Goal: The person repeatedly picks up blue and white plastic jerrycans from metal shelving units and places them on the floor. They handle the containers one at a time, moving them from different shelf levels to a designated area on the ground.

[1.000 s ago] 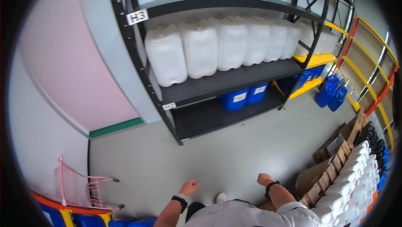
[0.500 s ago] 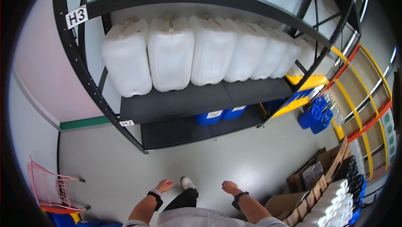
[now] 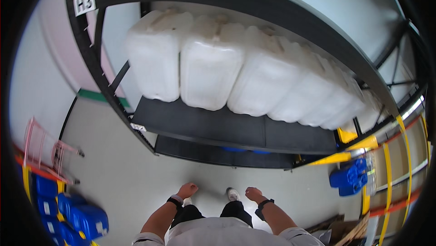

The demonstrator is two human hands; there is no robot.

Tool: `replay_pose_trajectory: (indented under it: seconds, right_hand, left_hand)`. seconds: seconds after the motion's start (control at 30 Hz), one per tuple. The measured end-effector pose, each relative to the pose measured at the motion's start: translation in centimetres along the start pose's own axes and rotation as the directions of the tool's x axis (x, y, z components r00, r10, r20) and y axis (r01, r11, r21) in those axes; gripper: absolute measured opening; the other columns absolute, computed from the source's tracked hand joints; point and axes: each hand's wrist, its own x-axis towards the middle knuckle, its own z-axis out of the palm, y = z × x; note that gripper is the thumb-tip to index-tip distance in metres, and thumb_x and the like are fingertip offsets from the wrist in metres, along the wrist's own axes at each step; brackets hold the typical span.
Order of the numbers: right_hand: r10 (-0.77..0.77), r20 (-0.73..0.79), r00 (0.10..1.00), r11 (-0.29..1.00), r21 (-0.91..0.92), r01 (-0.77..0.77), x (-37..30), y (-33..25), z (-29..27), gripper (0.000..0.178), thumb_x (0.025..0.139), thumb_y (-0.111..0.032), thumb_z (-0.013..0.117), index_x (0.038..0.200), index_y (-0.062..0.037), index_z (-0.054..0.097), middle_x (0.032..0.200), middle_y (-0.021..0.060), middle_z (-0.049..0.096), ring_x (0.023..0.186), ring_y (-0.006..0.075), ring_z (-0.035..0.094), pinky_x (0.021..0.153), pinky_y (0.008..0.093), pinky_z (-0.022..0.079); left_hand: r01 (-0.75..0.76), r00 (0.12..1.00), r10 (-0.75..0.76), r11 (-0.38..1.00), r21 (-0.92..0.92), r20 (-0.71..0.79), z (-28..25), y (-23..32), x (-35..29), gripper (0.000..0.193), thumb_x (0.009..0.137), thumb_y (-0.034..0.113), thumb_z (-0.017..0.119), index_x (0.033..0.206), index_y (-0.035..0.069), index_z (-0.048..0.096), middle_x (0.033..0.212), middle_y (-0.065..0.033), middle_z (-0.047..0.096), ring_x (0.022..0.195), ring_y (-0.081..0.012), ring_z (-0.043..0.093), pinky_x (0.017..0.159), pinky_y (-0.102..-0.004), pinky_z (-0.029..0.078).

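Observation:
My left hand [image 3: 187, 190] hangs low in front of my body, its fingers curled in with nothing to be seen in them. Level with it on the right, my right hand [image 3: 254, 194] is curled the same way and touches nothing. Dark bands circle both wrists. Beyond both hands, a row of white plastic jerrycans stands on the dark middle shelf [image 3: 200, 125] of a black rack. Nearest my left is the end jerrycan [image 3: 155, 64]; beside it stands a second jerrycan [image 3: 211, 71]. Both hands are apart from them.
Blue jerrycans [image 3: 88, 218] are stacked at lower left, near a pink cart [image 3: 45, 150]. More blue jerrycans [image 3: 349, 178] stand on the right by yellow and orange racking [image 3: 388, 182]. A black rack upright [image 3: 93, 59] rises at left. Cardboard [image 3: 349, 230] lies lower right.
I have come closer to the rack, so the white jerrycans look larger. The stacked blue jerrycans at lower left show more fully. Both hands stay low and without anything visible in them.

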Motion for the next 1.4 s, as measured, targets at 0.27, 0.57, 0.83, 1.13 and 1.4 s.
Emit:
replay_pose_trajectory:
  seconds: [0.27,0.57,0.83,1.13,1.4]
  right_hand:
    - [-0.227,-0.002,0.974,0.960,-0.168,0.223,11.2,6.8,-8.3,0.026,0.075,-0.024,0.046,0.093,-0.0111,0.060,0.099,0.0113,0.060,0.095,0.0305,0.055,0.081,0.0398,0.044]
    - [-0.296,-0.103,0.950,0.934,-0.240,0.265,18.0,11.4,-5.4,0.033,0.077,-0.025,0.054,0.107,-0.0107,0.053,0.105,0.0153,0.057,0.098,0.0309,0.054,0.080,0.0444,0.043]
    - [-0.523,-0.847,0.096,0.851,-0.512,0.116,32.5,3.9,-5.2,0.032,0.080,-0.023,0.056,0.101,0.0017,0.056,0.102,0.0226,0.055,0.097,0.0359,0.052,0.085,0.0414,0.041]
    - [-0.307,-0.794,0.525,0.951,-0.272,0.144,39.4,9.1,-11.5,0.039,0.080,-0.027,0.055,0.104,0.0037,0.054,0.104,0.0226,0.055,0.096,0.0336,0.053,0.084,0.0390,0.042]
    - [-0.314,-0.768,0.558,0.948,-0.287,0.139,39.1,11.6,-10.8,0.045,0.080,-0.030,0.055,0.107,0.0056,0.052,0.105,0.0227,0.055,0.096,0.0316,0.054,0.084,0.0369,0.042]
  left_hand:
    - [0.182,0.906,-0.303,0.908,-0.377,-0.294,9.5,4.3,0.8,0.032,0.077,0.029,0.056,0.095,0.003,0.061,0.083,-0.0155,0.063,0.080,-0.0282,0.061,0.074,-0.0334,0.047]
    - [0.121,0.832,-0.451,0.714,-0.690,-0.322,23.5,7.5,1.1,0.031,0.079,0.025,0.057,0.097,0.001,0.058,0.083,-0.0148,0.063,0.080,-0.0238,0.061,0.072,-0.0320,0.047]
    - [0.325,0.782,-0.580,0.692,-0.644,-0.229,29.8,2.2,1.6,0.028,0.079,0.027,0.058,0.095,0.004,0.060,0.081,-0.0136,0.063,0.075,-0.0253,0.062,0.068,-0.0327,0.048]
    - [0.417,0.749,-0.659,0.550,-0.723,-0.070,34.6,-2.3,0.7,0.029,0.081,0.028,0.055,0.097,0.004,0.059,0.086,-0.0139,0.062,0.080,-0.0269,0.060,0.071,-0.0338,0.047]
    - [0.305,0.789,-0.599,0.575,-0.759,-0.137,32.5,0.0,2.6,0.026,0.082,0.025,0.055,0.099,0.006,0.058,0.084,-0.0098,0.062,0.079,-0.0215,0.059,0.073,-0.0324,0.046]
